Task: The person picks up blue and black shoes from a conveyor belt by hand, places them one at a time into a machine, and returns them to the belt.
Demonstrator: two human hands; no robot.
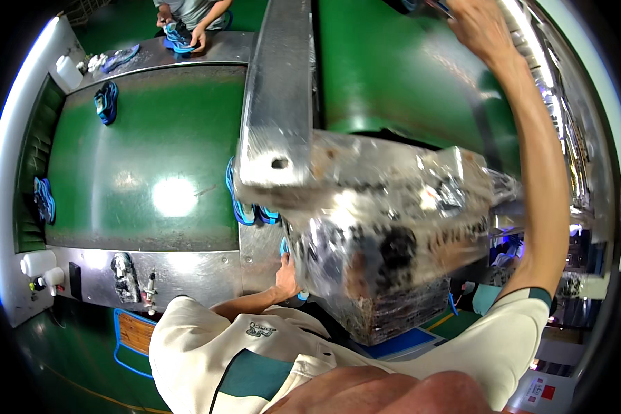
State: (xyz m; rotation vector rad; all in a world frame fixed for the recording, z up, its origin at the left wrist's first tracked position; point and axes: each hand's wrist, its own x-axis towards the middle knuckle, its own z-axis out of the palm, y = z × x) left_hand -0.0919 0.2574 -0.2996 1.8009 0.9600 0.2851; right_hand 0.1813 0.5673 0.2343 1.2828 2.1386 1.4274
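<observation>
My left hand (pixel 287 277) is low in the middle, beside a bulky plastic-wrapped form. It is closed at the edge of a blue shoe (pixel 283 245), most of which the plastic hides. My right arm stretches far up along the right side. At the top edge my right hand (pixel 477 26) is closed on something dark with a bluish edge (pixel 434 6), cut off by the picture's rim. Another blue shoe (pixel 240 200) stands on the metal ledge against the grey post, partly hidden, with a further blue shoe (pixel 269 215) next to it.
A plastic-covered machine (pixel 393 228) and a metal beam (pixel 277 83) stand between my arms. To the left runs a green belt (pixel 151 138) with a dark blue shoe (pixel 106 103); another shoe (pixel 44 200) lies at its left edge. Across it, a co-worker's hands (pixel 198 38) hold a shoe.
</observation>
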